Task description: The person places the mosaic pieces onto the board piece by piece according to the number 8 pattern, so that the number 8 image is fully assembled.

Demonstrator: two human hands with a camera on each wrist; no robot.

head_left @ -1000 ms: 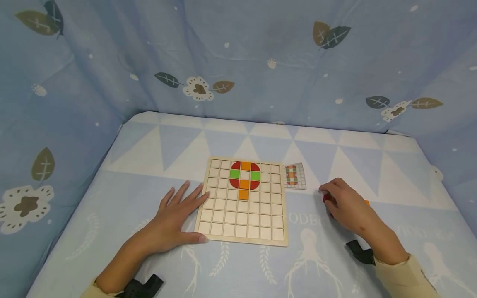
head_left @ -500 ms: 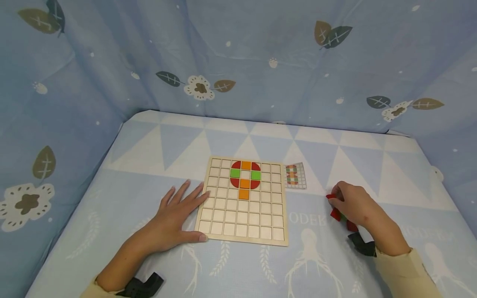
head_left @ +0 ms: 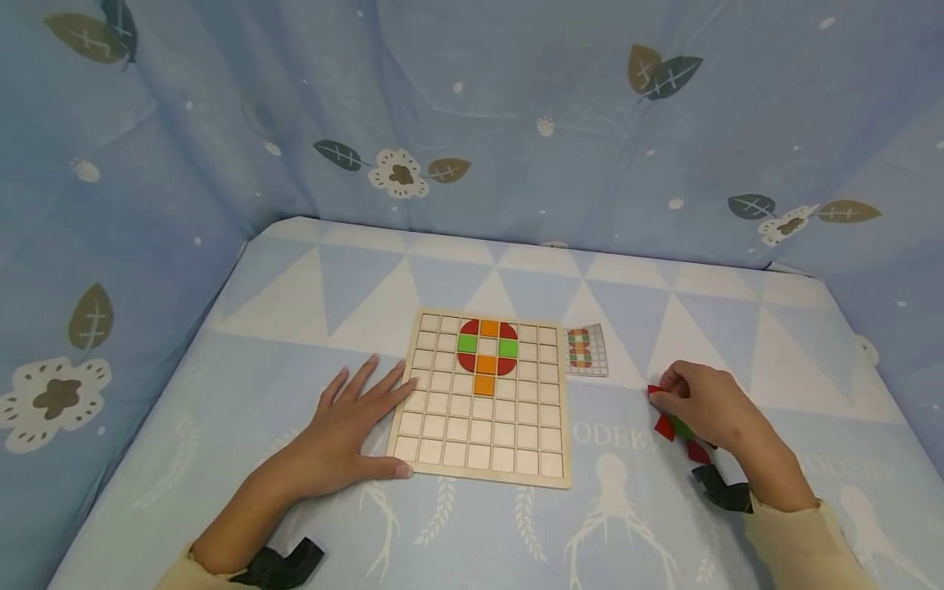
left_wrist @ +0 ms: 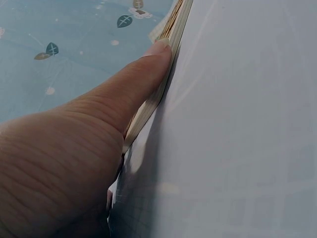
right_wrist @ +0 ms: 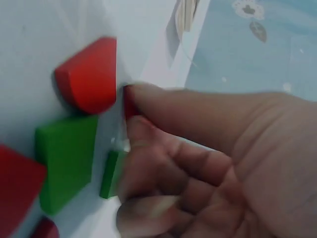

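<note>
My left hand [head_left: 332,447] lies with fingers spread at the left edge of a wooden grid board [head_left: 490,430], fingertips over its side and thumb along the near corner. In the left wrist view the thumb [left_wrist: 133,77] presses against the board's edge. Red rounded pieces, an orange square [head_left: 484,385] and a green square [head_left: 507,347] are among those set in the board's upper middle. To the right of the board, my right hand [head_left: 708,406] pinches a red piece [right_wrist: 130,104] between thumb and forefinger. Under and beside it lie a red rounded piece [right_wrist: 91,77] and a green block [right_wrist: 69,158].
A small pattern card [head_left: 586,348] lies against the board's right side, showing a coloured design on a grid. More red pieces [head_left: 698,451] lie by the right wrist. Patterned blue fabric [head_left: 472,123] walls the back and sides of the table.
My right hand has shifted right and back toward the loose pieces, so red and green ones now show below it. An orange piece behind it is hidden now. The left hand stays put.
</note>
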